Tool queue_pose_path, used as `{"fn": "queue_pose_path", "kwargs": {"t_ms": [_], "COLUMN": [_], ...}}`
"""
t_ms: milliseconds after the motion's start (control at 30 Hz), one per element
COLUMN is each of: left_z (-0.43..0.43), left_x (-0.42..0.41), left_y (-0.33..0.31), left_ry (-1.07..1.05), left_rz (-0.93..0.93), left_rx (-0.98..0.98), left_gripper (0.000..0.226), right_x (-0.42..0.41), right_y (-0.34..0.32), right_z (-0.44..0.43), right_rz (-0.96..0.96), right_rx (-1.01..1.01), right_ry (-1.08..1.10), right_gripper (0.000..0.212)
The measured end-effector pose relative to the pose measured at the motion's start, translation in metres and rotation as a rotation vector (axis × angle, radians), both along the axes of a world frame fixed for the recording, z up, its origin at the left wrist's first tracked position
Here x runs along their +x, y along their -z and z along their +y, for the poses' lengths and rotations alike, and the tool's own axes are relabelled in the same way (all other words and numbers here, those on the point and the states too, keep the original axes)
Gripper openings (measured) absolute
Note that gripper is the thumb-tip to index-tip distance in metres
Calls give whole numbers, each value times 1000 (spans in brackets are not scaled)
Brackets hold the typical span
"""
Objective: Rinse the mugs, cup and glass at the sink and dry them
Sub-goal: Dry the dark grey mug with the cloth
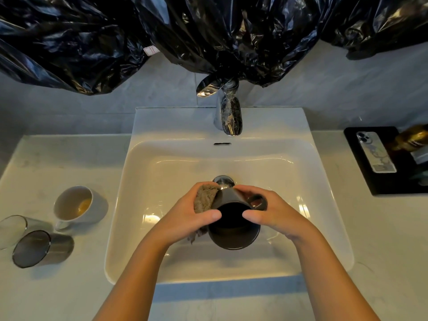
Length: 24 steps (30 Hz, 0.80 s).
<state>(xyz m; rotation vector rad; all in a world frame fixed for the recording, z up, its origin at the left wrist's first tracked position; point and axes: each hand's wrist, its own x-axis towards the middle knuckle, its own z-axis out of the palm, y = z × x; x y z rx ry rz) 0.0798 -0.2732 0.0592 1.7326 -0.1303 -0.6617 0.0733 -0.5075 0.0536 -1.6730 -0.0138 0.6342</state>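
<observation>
I held the dark mug [234,218] tilted over the sink [162,262], mouth towards me. My right hand [273,212] was clamped round it by the handle, and my left hand [194,212] pressed the cloth [205,198] to its side. If the mug was wet (I judged it was), a loose grip could have dropped it onto the hard basin. The faucet [229,117] sat well behind, with open basin below. The white cup [78,205], clear glass [12,230] and smoked tumbler [41,249] crowded the counter near my left elbow, so a careless swing there could have knocked them.
</observation>
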Motion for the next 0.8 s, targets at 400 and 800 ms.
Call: {"fn": "queue_pose_path", "kwargs": {"t_ms": [400, 800], "left_z": [-8, -39], "left_x": [-10, -14], "left_y": [4, 19], "left_ry": [-282, -630], "left_rz": [56, 13], "left_rx": [-108, -266], "left_gripper": [69, 73], "right_x": [1, -21], "right_y": [-9, 21], "right_z": [8, 31], "right_rz": [74, 89], "right_rx": [86, 535], "right_ry": [91, 268], "right_gripper": [118, 81]}}
